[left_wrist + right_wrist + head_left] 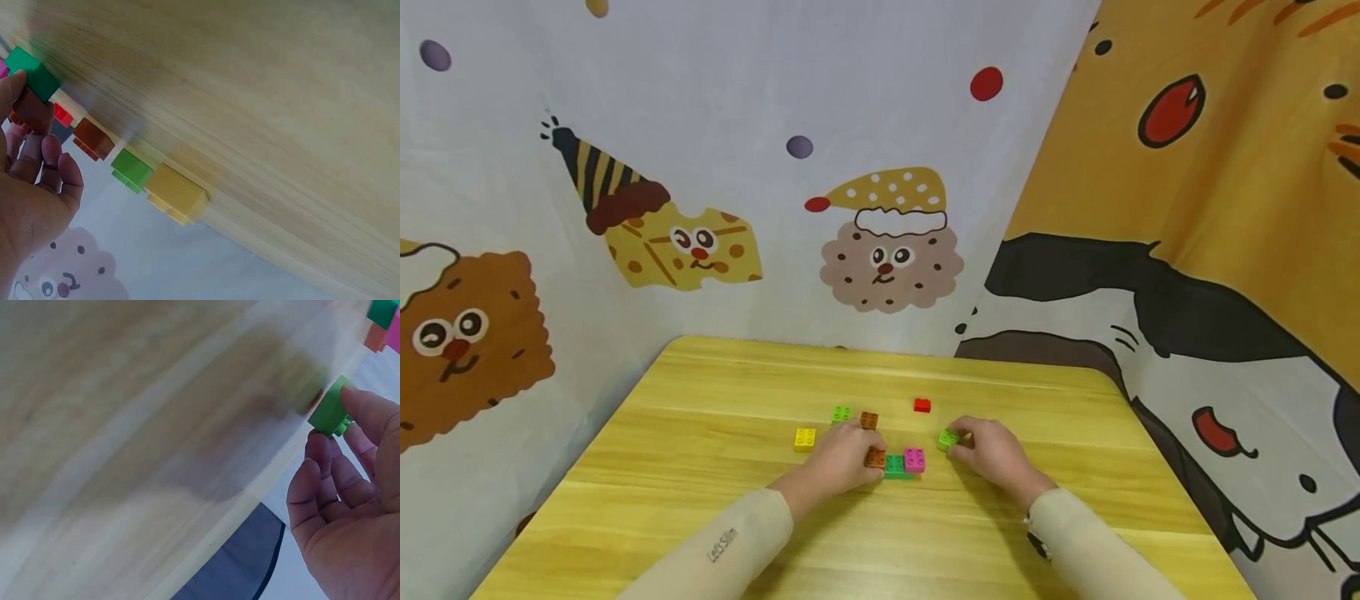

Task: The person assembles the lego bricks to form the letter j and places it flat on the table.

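My left hand pinches a brown building brick between thumb and fingers. That brick sits against a longer green brick, which carries a pink brick on its right end. To the right, my right hand holds a light green brick between thumb and fingertips; its studs show in the right wrist view, where the brick lies apart from the pink and green ones. In the left wrist view, the thumb of the left hand lies along the brown brick.
Beyond the left hand stand a yellow brick, another light green brick and a second brown brick. A red brick lies farther back. The wooden table meets a cartoon-printed cloth at its far edge.
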Demonstrator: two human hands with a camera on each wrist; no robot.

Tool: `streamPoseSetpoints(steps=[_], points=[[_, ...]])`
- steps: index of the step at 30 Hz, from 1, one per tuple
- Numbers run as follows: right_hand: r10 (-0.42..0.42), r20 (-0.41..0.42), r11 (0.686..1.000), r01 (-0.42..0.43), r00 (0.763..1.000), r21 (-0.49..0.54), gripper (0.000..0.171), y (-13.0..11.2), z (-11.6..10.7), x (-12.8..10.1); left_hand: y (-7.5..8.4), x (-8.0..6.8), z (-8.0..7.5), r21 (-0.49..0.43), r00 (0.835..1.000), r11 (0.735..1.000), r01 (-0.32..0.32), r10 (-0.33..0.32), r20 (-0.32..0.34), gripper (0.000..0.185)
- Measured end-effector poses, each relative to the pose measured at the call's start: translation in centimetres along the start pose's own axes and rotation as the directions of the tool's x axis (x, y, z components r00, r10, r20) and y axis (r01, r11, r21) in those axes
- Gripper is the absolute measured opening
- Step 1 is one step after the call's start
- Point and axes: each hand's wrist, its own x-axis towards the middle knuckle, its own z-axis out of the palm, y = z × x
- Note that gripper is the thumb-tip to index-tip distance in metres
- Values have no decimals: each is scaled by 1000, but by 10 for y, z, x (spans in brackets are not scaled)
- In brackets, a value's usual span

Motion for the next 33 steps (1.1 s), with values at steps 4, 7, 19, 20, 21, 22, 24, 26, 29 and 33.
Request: streamPoseSetpoints(steps=[4, 7, 19, 20, 21, 22, 24, 26, 29, 33], points=[[-3, -3, 999, 3, 1000, 51, 27, -7, -5, 1, 1, 0, -1, -2, 1000, 1000, 1, -1, 0, 33], [-21, 1, 995, 21, 1000, 93, 28, -16, -12, 0, 2, -1, -2, -2, 1000, 1000, -2, 2, -4, 33], [-173, 82, 975, 159, 981, 158, 26, -42, -19, -7, 4, -2, -4, -4, 1000, 1000, -7, 7, -13, 32], [-190, 93, 972, 174, 977, 157, 26, -44, -19, -7, 4, -2, -4, -5, 1000, 1000, -9, 9, -15, 32], [-204, 104, 970, 187, 973, 152, 26, -45, -18, -7, 3, -3, -4, -7, 1000, 1000, -12, 11, -17, 32], [-217, 114, 969, 200, 969, 148, 26, -46, -18, -7, 3, -3, -4, -7, 1000, 1000, -14, 13, -20, 32], [-234, 130, 967, 216, 963, 138, 27, -47, -17, -8, 2, -3, -3, -10, 999, 1000, -20, 20, -28, 31], [-241, 145, 966, 222, 960, 136, 27, -48, -16, -8, 2, -2, -3, -9, 999, 1000, -24, 23, -32, 31], [-241, 156, 966, 221, 958, 134, 28, -49, -16, -9, 1, -2, -2, -6, 999, 1000, -26, 26, -33, 31], [-241, 161, 965, 218, 957, 147, 29, -49, -15, -10, 1, -2, -1, -9, 999, 1000, -20, 20, -29, 30]])
